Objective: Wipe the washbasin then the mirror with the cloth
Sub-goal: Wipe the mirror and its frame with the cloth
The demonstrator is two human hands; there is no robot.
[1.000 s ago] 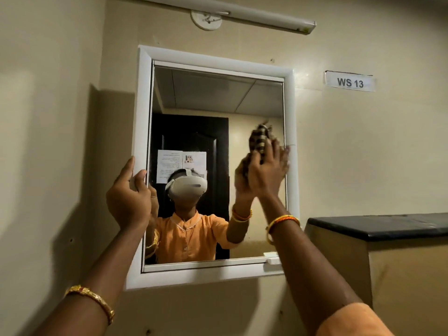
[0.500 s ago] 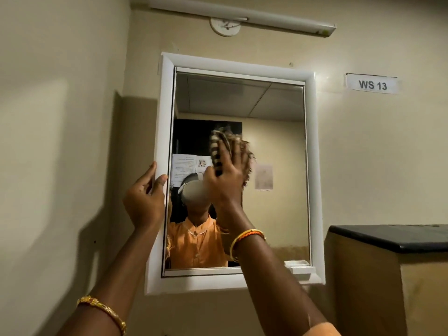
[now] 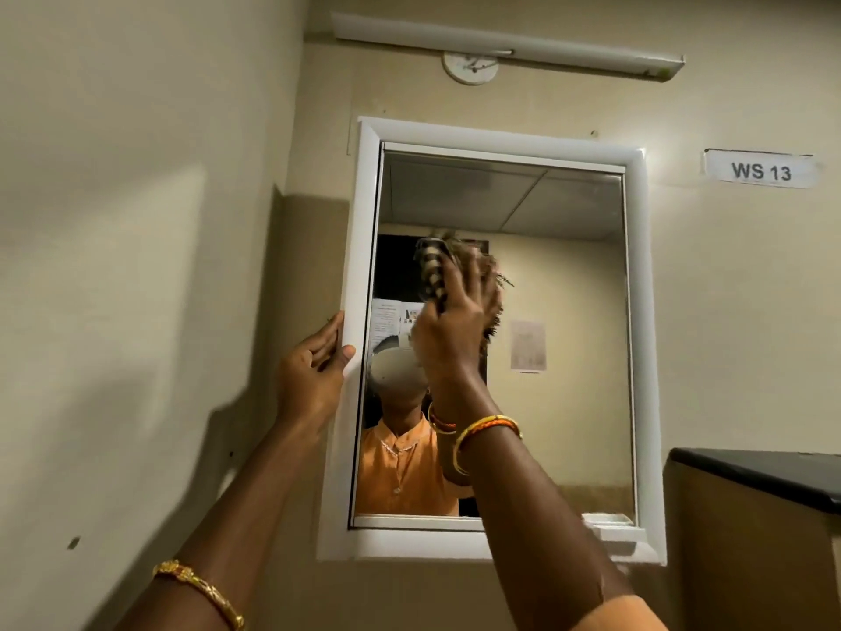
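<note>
Right hand: the right hand (image 3: pixel 455 330) is raised against the glass, fingers spread and laid over the cloth, pressing it flat to the mirror; the thumb side pinches the cloth's striped edge.
Cloth: the cloth (image 3: pixel 432 273) sits under and just above the right hand's fingers, a dark-and-pale striped fold sticking out past the fingertips on the thumb side, frayed threads showing beyond the fingers on the other side.
Left hand: the left hand (image 3: pixel 311 373) grips the mirror's white frame at its left edge, thumb on the front face, fingers curled round the side, level with the right wrist.
Mirror: the mirror (image 3: pixel 569 311) lies behind the right hand; the cloth touches its glass in the upper left part.
Frame: the white frame (image 3: pixel 637 357) runs round the glass, touching the left hand.
Bangles: a yellow-orange bangle (image 3: pixel 487 425) circles the right wrist below the hand; a gold bracelet (image 3: pixel 200 589) sits far down the left forearm.
Label: a "WS 13" label (image 3: pixel 761 170) is on the wall well to the right of the right hand.
Light fitting: a tube light (image 3: pixel 505 45) is mounted above the mirror.
Tabletop: a dark tabletop (image 3: pixel 764 478) is low on the right, beyond the right forearm.
</note>
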